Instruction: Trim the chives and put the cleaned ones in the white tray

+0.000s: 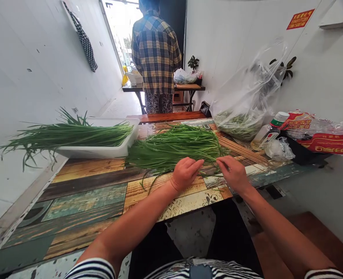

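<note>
A loose heap of green garlic chives (177,145) lies on the table in front of me, its cut ends toward the right. My left hand (187,172) is closed at the near edge of the heap, with chive leaves running out beside it. Just to its right, my right hand (234,172) pinches the ends of a few chive stalks between thumb and fingertips. Both hands are low over the tabletop, a short gap apart. What sits deep inside the left fingers is hidden. Thin wooden skewers (242,150) lie in a bundle beyond my right hand.
A white tray (121,151) with more chives overhanging it stands left. Farther right are a clear plastic bag (241,112) of greens, a capped bottle (266,135) and a black container (302,151) with red packets. A person in a plaid shirt (156,54) stands at another table.
</note>
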Motion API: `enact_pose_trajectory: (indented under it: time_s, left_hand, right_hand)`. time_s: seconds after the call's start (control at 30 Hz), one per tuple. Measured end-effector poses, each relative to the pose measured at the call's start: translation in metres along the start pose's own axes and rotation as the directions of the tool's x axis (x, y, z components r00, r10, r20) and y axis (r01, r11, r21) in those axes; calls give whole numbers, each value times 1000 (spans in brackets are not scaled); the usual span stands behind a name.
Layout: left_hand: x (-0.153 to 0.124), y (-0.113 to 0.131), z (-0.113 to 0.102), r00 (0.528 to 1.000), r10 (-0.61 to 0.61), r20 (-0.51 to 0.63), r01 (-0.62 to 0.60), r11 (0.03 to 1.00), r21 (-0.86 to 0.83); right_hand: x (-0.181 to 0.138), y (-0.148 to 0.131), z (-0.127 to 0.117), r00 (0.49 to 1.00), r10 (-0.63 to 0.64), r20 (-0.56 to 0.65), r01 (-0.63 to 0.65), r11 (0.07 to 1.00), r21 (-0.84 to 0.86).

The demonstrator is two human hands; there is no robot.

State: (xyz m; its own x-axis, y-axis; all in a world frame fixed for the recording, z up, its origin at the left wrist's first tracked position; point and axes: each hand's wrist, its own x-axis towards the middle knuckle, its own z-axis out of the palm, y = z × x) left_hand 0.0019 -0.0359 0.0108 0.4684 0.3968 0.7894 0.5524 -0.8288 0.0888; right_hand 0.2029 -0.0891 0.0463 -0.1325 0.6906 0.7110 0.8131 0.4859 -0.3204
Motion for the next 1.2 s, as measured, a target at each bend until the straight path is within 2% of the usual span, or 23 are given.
enact_pose_trajectory:
  time_s: [0.07,0.2,0.3,0.37,0.5,0.63,0.73,0.8,0.87,1.03,1.2]
  left_hand:
    - [0,4,-3,998,57,-21,-56,998,32]
    - [-3,11,-10,990,127,-58,-124,991,51]
    - [-4,12,-12,987,143,-69,-141,990,25]
    - [-3,13,-13,990,134,-45,-135,991,-5]
    - [-2,13,-12,998,58,-26,-57,998,10]
    - [-4,12,-8,999,43,-32,-42,999,22]
    - [-2,10,-6,990,-55,-128,51,998,-33]
    - [-1,9,-6,978,-132,-164,120,989,-83]
    - [1,9,-6,975,-157,-158,140,983,-116]
    - [0,9,-2,985,-111,-130,96,988,-121]
    - [-3,7,3,993,-69,-96,52,985,-167]
  right_hand:
    - [-7,-7,1,997,-69,18,69,997,22]
    - [-22,-14,4,978,-205,-23,206,977,48]
    - [-29,-18,4,974,-222,-56,226,969,95]
    - [-31,-21,5,987,-142,-75,152,978,143]
    - [-33,-26,8,991,104,-83,-76,955,285]
    - [-35,-26,13,947,318,-34,-259,825,503]
    - [-34,-25,14,900,437,4,-356,728,586]
    - [-32,-25,14,876,482,-6,-380,699,605]
    - [-30,-26,15,862,507,-23,-384,681,624]
    - [-30,-24,20,832,555,-19,-405,630,663]
    - [-33,-19,23,844,537,-18,-393,640,660]
